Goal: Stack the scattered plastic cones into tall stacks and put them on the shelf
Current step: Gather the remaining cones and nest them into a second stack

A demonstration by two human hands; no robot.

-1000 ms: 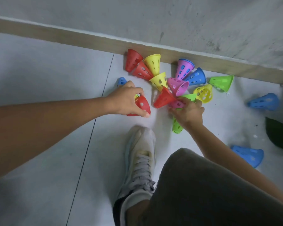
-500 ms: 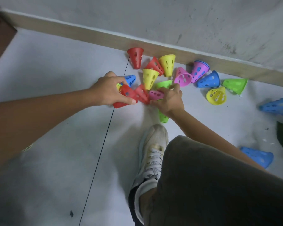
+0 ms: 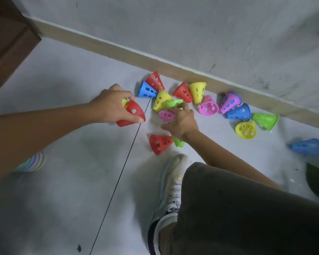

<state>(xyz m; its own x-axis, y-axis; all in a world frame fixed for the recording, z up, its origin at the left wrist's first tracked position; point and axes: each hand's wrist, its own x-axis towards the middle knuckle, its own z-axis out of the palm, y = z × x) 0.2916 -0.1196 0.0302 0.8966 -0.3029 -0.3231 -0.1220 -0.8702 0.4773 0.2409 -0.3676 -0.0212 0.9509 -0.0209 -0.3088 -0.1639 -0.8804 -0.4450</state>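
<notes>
The fingers (image 3: 136, 119) of the left hand (image 3: 110, 105) curl around a red cone (image 3: 132, 114) with yellow inside, left of centre. The right hand (image 3: 182, 122) grips a pink cone (image 3: 166, 115) and a green stack (image 3: 177, 141). Other cones (image 3: 208, 107) lie along the baseboard (image 3: 118, 50). It seems the gathering step; next, the held cones need nesting together.

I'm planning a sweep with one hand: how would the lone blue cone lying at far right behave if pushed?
The blue cone lies on its side on smooth floor, so it would probably roll in a curve rather than slide straight. Its thin, perforated plastic wall suggests it is light and fairly stiff, likely skittering away easily.
</notes>
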